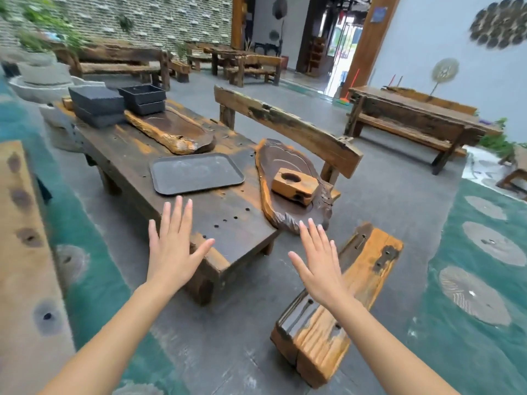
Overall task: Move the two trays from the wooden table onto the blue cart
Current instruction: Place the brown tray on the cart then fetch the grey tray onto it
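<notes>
A flat dark grey tray [196, 172] lies on the long wooden table [228, 220] near its middle. At the table's far end stand deep black trays in two stacks, one on the left [97, 105] and one on the right [144, 98]. My left hand [174, 246] hovers open over the table's near end, just short of the flat tray. My right hand [319, 260] is open too, held above the near right corner. Both hands hold nothing. No blue cart is in view.
Two carved wooden tea boards [174, 132] [288, 178] lie on the table, the right one bearing a wooden block [295, 185]. A wooden bench [333, 303] stands by my right arm and a backrest bench [285, 126] beyond. More tables fill the room.
</notes>
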